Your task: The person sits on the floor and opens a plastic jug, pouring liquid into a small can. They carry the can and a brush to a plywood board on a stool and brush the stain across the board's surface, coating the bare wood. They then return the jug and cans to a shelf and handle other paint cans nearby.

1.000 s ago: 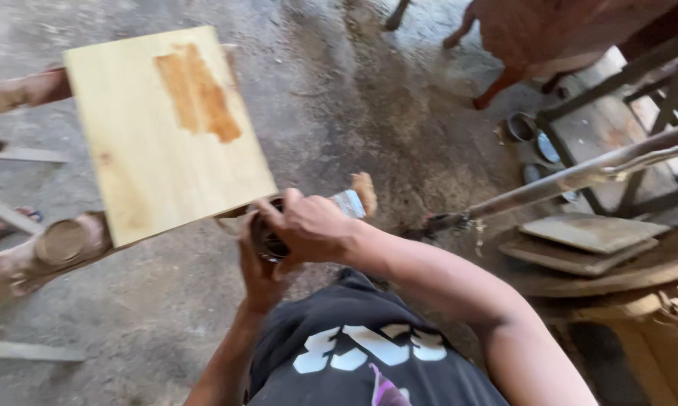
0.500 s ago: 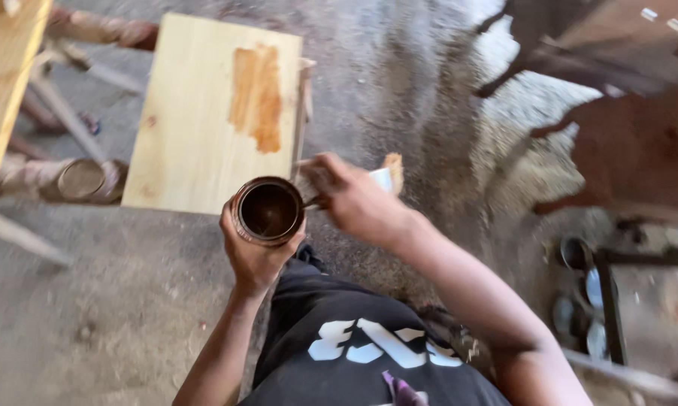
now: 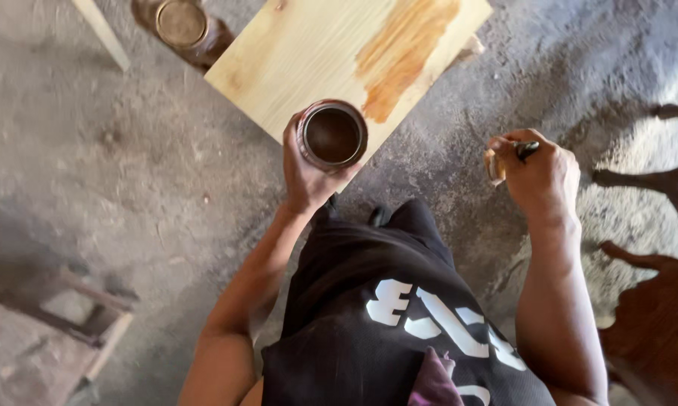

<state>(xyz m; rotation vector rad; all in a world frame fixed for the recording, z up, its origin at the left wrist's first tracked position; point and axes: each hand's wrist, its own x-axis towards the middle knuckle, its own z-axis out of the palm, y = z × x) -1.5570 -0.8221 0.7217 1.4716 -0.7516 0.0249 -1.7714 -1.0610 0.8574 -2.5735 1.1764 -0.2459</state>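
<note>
Now: stain tin and brush in hand

Head view: left hand (image 3: 307, 171) grasps the open tin (image 3: 332, 136) over the board's (image 3: 316, 53) near edge; right hand (image 3: 538, 174), clenched on a brush (image 3: 504, 159), is well right. Judging so, reloading: dip bristles next.

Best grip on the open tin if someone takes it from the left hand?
Probably the tin side wall, from the far side: it stands upright and open with dark liquid inside, and the left hand already wraps the near side. Keep it level.

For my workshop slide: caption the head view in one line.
Left hand holds a round open tin of dark stain; right hand grips a brush beside a pale, partly stained wooden board.
</note>
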